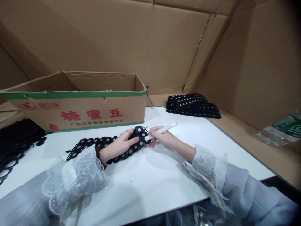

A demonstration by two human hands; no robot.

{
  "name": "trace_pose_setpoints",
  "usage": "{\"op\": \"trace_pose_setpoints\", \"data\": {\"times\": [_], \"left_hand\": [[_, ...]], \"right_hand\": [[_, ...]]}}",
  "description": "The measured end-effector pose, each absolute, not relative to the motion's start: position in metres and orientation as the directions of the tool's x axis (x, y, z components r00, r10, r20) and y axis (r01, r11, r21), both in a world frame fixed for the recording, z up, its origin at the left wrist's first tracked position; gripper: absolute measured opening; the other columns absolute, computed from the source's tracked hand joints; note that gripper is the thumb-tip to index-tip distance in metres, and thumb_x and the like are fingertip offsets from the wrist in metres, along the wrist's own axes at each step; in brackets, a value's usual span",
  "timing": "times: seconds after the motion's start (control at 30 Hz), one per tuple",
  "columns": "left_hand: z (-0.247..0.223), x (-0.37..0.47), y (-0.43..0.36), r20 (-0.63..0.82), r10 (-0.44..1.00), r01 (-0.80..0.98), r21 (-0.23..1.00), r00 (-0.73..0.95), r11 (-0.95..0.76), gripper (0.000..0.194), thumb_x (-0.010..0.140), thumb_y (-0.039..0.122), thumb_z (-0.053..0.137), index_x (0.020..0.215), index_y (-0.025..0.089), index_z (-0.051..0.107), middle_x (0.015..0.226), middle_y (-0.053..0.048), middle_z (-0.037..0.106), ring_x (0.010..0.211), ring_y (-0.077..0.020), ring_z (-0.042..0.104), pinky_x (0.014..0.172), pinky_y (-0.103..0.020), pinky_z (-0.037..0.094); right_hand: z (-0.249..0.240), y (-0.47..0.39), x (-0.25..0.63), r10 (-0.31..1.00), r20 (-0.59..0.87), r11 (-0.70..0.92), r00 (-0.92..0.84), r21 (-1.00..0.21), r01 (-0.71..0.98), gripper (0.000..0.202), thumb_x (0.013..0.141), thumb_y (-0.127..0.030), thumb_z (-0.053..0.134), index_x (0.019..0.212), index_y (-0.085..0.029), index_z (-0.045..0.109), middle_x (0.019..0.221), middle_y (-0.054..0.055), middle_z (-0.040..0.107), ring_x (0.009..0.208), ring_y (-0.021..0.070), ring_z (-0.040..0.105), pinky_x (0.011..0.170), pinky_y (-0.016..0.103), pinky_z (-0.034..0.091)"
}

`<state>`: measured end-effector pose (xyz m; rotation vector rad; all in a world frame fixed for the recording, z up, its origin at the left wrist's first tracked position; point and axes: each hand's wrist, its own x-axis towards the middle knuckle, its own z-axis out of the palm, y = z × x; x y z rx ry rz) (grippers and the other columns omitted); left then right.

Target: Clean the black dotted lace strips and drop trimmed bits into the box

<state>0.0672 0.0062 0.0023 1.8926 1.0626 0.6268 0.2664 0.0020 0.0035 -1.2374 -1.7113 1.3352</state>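
Observation:
A strip of black lace trim [87, 143] with rows of pale round dots lies slantwise on the white table. My left hand [121, 145] rests over it, thumb and fingers closed on the strip near its right end. In my right hand [160, 137] is a white pen-like tool [168, 126], gripped like a pencil. Its lower tip meets the right end of the trim; the upper end points up and to the right. My right fingers touch or nearly touch the trim's edge, and the exact contact is hidden.
An open cardboard box [77, 110] with red lettering stands behind the trim. Folded black dotted fabric [192, 106] lies at the back right. Black lace [21, 141] is heaped at the left. A plastic bottle with a green label [285, 128] lies at the right. Cardboard walls enclose the table [164, 185].

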Motion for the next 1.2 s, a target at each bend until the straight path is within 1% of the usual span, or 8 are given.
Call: {"op": "trace_pose_setpoints", "data": {"times": [0.1,0.27,0.43,0.67,0.8,0.93,1.07,1.2], "left_hand": [[0.004,0.067,0.005,0.021,0.859,0.454,0.842,0.511,-0.291,0.039,0.083,0.040,0.046,0.116,0.018,0.049,0.124,-0.006,0.053,0.117,-0.0231,0.046,0.101,-0.035,0.032],[0.006,0.067,0.003,0.091,0.825,0.423,0.824,0.557,-0.377,0.048,0.073,0.036,0.060,0.115,0.018,0.046,0.118,-0.007,0.055,0.110,-0.0243,0.049,0.096,-0.036,0.038],[0.011,0.072,-0.003,0.048,0.872,0.354,0.902,0.488,-0.248,0.043,0.071,0.024,0.060,0.108,0.017,0.041,0.109,-0.006,0.058,0.103,-0.0223,0.055,0.086,-0.033,0.045],[0.015,0.074,-0.006,-0.033,0.898,0.373,0.916,0.440,-0.148,0.048,0.070,0.022,0.060,0.110,0.018,0.034,0.099,-0.004,0.061,0.094,-0.0204,0.058,0.078,-0.032,0.047],[0.014,0.073,-0.004,0.005,0.889,0.385,0.900,0.459,-0.204,0.050,0.071,0.024,0.061,0.114,0.018,0.035,0.106,-0.005,0.059,0.099,-0.0207,0.056,0.083,-0.032,0.046],[0.010,0.070,-0.001,0.033,0.858,0.389,0.882,0.513,-0.267,0.048,0.073,0.035,0.062,0.112,0.019,0.041,0.110,-0.004,0.057,0.103,-0.0218,0.053,0.085,-0.031,0.045],[0.007,0.069,0.002,0.096,0.894,0.408,0.865,0.437,-0.292,0.035,0.084,0.048,0.043,0.103,0.019,0.050,0.105,-0.003,0.059,0.102,-0.0211,0.052,0.086,-0.030,0.042],[0.007,0.072,0.002,0.134,0.884,0.392,0.859,0.447,-0.329,0.033,0.086,0.046,0.041,0.100,0.019,0.053,0.102,-0.002,0.060,0.098,-0.0198,0.052,0.086,-0.029,0.040]], "right_hand": [[0.005,0.001,0.267,0.916,-0.017,0.114,-0.401,-0.947,0.302,0.022,0.078,-0.026,0.045,0.061,-0.015,0.053,0.055,0.001,0.059,0.052,0.0106,0.056,0.047,0.019,0.035],[0.007,-0.003,0.263,0.908,0.040,0.177,-0.417,-0.939,0.296,0.025,0.080,-0.027,0.044,0.061,-0.014,0.055,0.061,0.002,0.062,0.055,0.0103,0.054,0.051,0.020,0.037],[0.010,-0.006,0.262,0.891,0.052,0.216,-0.452,-0.923,0.320,0.024,0.082,-0.029,0.042,0.065,-0.015,0.052,0.065,0.003,0.059,0.060,0.0113,0.053,0.053,0.021,0.037],[-0.003,-0.010,0.249,0.839,0.329,0.527,-0.433,-0.690,0.497,0.022,0.083,-0.024,0.038,0.062,-0.018,0.037,0.067,-0.001,0.041,0.061,0.0107,0.041,0.055,0.024,0.031],[-0.010,-0.006,0.243,0.822,0.395,0.567,-0.410,-0.627,0.534,0.021,0.084,-0.021,0.035,0.064,-0.019,0.036,0.068,0.000,0.042,0.062,0.0107,0.042,0.059,0.025,0.032],[0.000,-0.006,0.252,0.877,0.283,0.462,-0.388,-0.721,0.517,0.025,0.082,-0.023,0.039,0.058,-0.018,0.037,0.060,-0.001,0.041,0.055,0.0098,0.039,0.053,0.024,0.028],[0.012,-0.008,0.262,0.885,0.147,0.332,-0.441,-0.864,0.378,0.030,0.082,-0.027,0.041,0.053,-0.017,0.040,0.054,-0.002,0.040,0.051,0.0090,0.038,0.049,0.024,0.028],[0.014,-0.005,0.263,0.914,0.205,0.287,-0.351,-0.937,0.198,0.026,0.080,-0.030,0.046,0.062,-0.015,0.056,0.080,0.004,0.059,0.065,0.0116,0.049,0.059,0.024,0.038]]}}
